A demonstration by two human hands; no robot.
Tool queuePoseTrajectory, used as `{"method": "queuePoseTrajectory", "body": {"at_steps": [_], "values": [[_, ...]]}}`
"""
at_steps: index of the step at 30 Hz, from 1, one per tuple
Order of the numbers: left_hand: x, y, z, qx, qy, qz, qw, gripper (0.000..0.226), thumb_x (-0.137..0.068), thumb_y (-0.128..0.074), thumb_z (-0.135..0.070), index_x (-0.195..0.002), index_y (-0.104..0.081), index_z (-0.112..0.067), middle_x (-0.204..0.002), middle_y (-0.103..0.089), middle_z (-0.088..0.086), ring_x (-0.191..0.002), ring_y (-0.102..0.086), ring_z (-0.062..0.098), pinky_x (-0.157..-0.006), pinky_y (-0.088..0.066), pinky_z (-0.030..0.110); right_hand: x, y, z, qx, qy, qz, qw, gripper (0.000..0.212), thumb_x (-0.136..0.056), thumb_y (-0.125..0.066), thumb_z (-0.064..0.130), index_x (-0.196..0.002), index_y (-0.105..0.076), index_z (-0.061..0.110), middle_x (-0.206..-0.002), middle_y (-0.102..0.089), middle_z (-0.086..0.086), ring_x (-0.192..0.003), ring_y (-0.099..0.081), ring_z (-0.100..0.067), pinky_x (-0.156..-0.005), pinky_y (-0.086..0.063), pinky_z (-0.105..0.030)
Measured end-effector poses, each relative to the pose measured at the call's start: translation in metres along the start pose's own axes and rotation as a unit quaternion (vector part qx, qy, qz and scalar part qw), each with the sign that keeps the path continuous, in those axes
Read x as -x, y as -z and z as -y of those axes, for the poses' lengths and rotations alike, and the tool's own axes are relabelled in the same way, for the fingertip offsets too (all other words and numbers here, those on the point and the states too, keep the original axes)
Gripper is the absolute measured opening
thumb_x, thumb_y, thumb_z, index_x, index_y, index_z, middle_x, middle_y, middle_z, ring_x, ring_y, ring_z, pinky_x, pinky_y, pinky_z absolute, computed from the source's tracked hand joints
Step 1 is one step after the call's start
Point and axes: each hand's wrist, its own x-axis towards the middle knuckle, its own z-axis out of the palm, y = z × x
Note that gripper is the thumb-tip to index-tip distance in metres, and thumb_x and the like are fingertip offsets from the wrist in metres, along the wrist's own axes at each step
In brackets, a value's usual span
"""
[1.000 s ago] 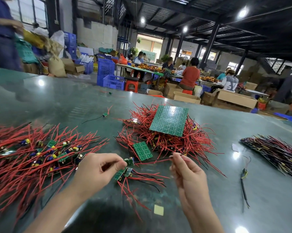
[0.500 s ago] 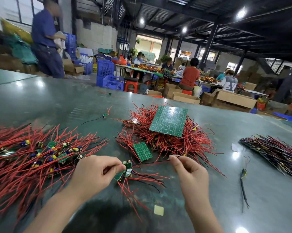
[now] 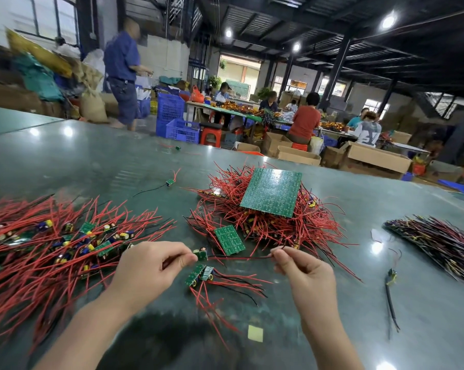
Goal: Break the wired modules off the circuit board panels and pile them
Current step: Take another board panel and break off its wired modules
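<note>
My left hand [image 3: 150, 268] pinches a small green wired module [image 3: 200, 255] by its edge. My right hand [image 3: 303, 271] pinches the ends of that module's red and black wires [image 3: 239, 257], which stretch level between the two hands. Just below them a short strip of green modules [image 3: 198, 275] with red wires lies on the table. A small green panel piece [image 3: 229, 239] rests beyond it. A large green circuit board panel [image 3: 272, 192] sits on a heap of red wires. The pile of separated modules [image 3: 52, 244] spreads at the left.
A dark bundle of wires [image 3: 439, 241] lies at the right, with a lone black-wired part [image 3: 391, 289] and a yellow square scrap [image 3: 255, 333] nearer me. One loose module [image 3: 170, 182] lies farther back. Beyond the green table [image 3: 92, 161] are people, boxes and blue crates.
The module in my left hand has come away from the strip, which now lies on the table. Its wires are pulled taut between my hands. A person in the background walked rightward.
</note>
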Motion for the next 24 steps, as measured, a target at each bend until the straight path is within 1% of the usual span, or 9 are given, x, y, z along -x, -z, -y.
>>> {"method": "queuePoseTrajectory", "body": {"at_steps": [2,4,6,8,12,15,18,21,24], "values": [[0.001,-0.003,-0.005,0.067,0.012,0.022,0.997,0.038,-0.079,-0.043,-0.059,-0.078,-0.067,-0.030,-0.066,-0.065,-0.013,-0.060,-0.055,0.005,-0.059,-0.046,0.035,-0.001,-0.003,0.000,-0.162,-0.064,0.001,0.985,0.012,-0.074,-0.069,0.022,-0.082,-0.077,0.023,-0.079,-0.074,0.000,-0.064,-0.063,-0.004,-0.065,-0.052,-0.015],[0.000,-0.007,-0.008,0.155,0.028,0.040,0.987,0.033,-0.080,-0.043,-0.055,-0.087,-0.064,-0.031,-0.070,-0.065,-0.004,-0.065,-0.058,0.012,-0.067,-0.045,0.039,-0.001,-0.009,0.000,-0.342,-0.125,0.038,0.931,0.033,-0.070,-0.063,0.027,-0.100,-0.069,0.012,-0.090,-0.073,-0.004,-0.062,-0.062,-0.007,-0.063,-0.054,-0.017],[0.000,-0.008,-0.011,0.232,0.045,0.063,0.970,0.031,-0.081,-0.045,-0.052,-0.089,-0.066,-0.031,-0.074,-0.064,0.013,-0.072,-0.058,0.031,-0.070,-0.044,0.045,0.004,-0.017,0.002,-0.385,-0.158,0.088,0.905,0.044,-0.068,-0.062,0.027,-0.108,-0.063,0.009,-0.095,-0.069,-0.007,-0.061,-0.062,-0.010,-0.060,-0.055,-0.020],[0.001,-0.009,-0.016,0.265,0.053,0.093,0.958,0.026,-0.081,-0.049,-0.049,-0.089,-0.067,-0.032,-0.073,-0.061,0.020,-0.067,-0.053,0.031,-0.066,-0.043,0.044,0.014,-0.027,0.003,-0.331,-0.145,0.146,0.921,0.047,-0.063,-0.068,0.021,-0.108,-0.064,0.009,-0.094,-0.070,-0.005,-0.065,-0.064,-0.012,-0.063,-0.054,-0.021],[0.007,-0.019,-0.031,0.272,0.044,0.145,0.950,0.013,-0.083,-0.056,-0.027,-0.082,-0.069,-0.026,-0.057,-0.052,-0.007,-0.055,-0.041,0.008,-0.054,-0.031,0.027,0.025,-0.033,0.007,-0.183,-0.067,0.168,0.966,0.020,-0.075,-0.069,0.006,-0.092,-0.074,0.015,-0.087,-0.074,-0.006,-0.076,-0.068,-0.010,-0.068,-0.051,-0.016],[0.009,-0.022,-0.037,0.287,0.062,0.166,0.941,0.011,-0.088,-0.062,-0.015,-0.082,-0.070,-0.015,-0.057,-0.058,-0.005,-0.052,-0.044,0.008,-0.052,-0.035,0.025,0.025,-0.031,0.007,-0.128,-0.030,0.150,0.980,0.020,-0.080,-0.066,-0.001,-0.081,-0.075,0.016,-0.081,-0.075,-0.006,-0.076,-0.069,-0.010,-0.068,-0.051,-0.017],[0.005,-0.020,-0.039,0.342,0.148,0.177,0.911,0.011,-0.086,-0.063,-0.001,-0.082,-0.071,-0.008,-0.063,-0.069,0.002,-0.046,-0.052,0.008,-0.047,-0.039,0.017,0.026,-0.030,0.011,-0.116,-0.007,0.157,0.981,0.018,-0.078,-0.068,-0.003,-0.083,-0.074,0.012,-0.078,-0.074,-0.004,-0.074,-0.068,-0.010,-0.067,-0.051,-0.017],[0.004,-0.019,-0.039,0.356,0.198,0.188,0.893,0.010,-0.081,-0.067,0.002,-0.080,-0.072,-0.007,-0.069,-0.073,0.004,-0.057,-0.062,0.007,-0.053,-0.045,0.016,0.026,-0.031,0.012,-0.103,0.015,0.166,0.981,0.016,-0.073,-0.070,-0.007,-0.081,-0.073,0.007,-0.076,-0.072,-0.004,-0.071,-0.068,-0.010,-0.065,-0.052,-0.017],[0.005,-0.021,-0.040,0.298,0.196,0.148,0.922,0.015,-0.073,-0.076,-0.001,-0.071,-0.074,-0.015,-0.069,-0.073,0.003,-0.063,-0.062,0.006,-0.066,-0.050,0.021,0.030,-0.034,0.011,-0.073,0.023,0.130,0.989,0.015,-0.072,-0.073,-0.005,-0.075,-0.074,0.010,-0.071,-0.072,-0.002,-0.067,-0.068,-0.008,-0.063,-0.050,-0.015]]}}
